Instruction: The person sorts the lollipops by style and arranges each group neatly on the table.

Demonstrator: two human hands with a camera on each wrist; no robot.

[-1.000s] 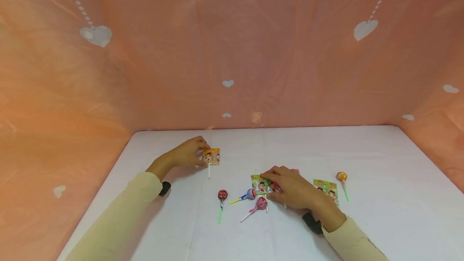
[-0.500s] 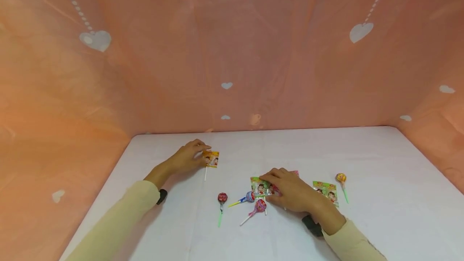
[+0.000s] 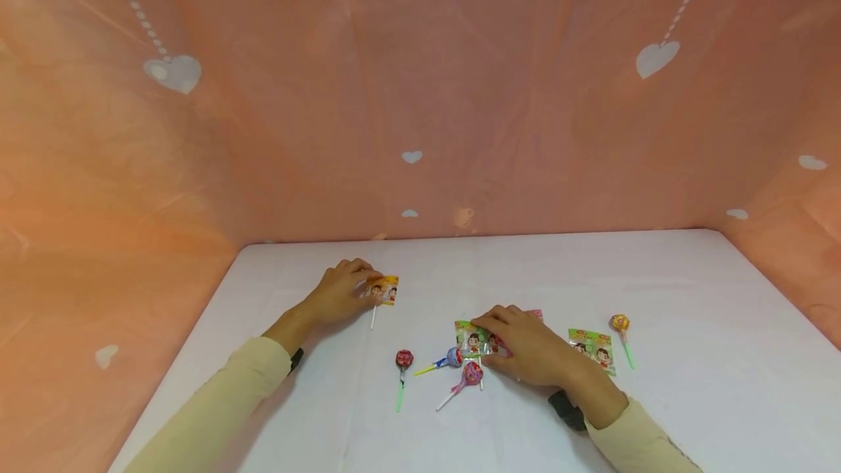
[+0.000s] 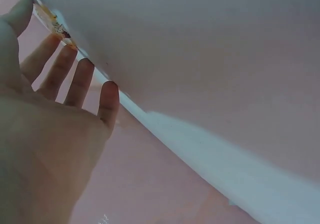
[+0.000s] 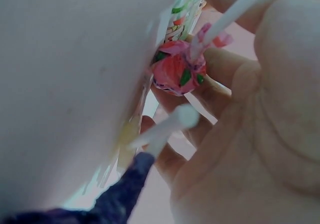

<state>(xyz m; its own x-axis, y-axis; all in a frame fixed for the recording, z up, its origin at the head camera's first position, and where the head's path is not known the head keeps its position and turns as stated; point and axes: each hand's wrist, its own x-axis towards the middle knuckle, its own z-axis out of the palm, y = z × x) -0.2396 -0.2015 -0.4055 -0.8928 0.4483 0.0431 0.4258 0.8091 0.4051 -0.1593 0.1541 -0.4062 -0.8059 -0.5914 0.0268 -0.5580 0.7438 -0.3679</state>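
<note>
While left grip point(image 3: 342, 293) pinches orange packet point(image 3: 390, 290), right grip point(image 3: 527, 345), loosely curled, seemingly holds green packet point(image 3: 469, 340).

Sleeves: long, pale cream, matching. Left sleeve point(image 3: 213, 396) lies behind the bare left fingers point(image 4: 79, 84); right sleeve point(image 3: 637, 436) behind the bare right fingers point(image 5: 225, 66), a thin darker line along its outer side. Left wrist piece point(image 3: 297, 360): black, mostly hidden, behind the fingers at the cuff. Right wrist piece point(image 3: 566, 410): black, blocky, similarly placed, more exposed.
</note>
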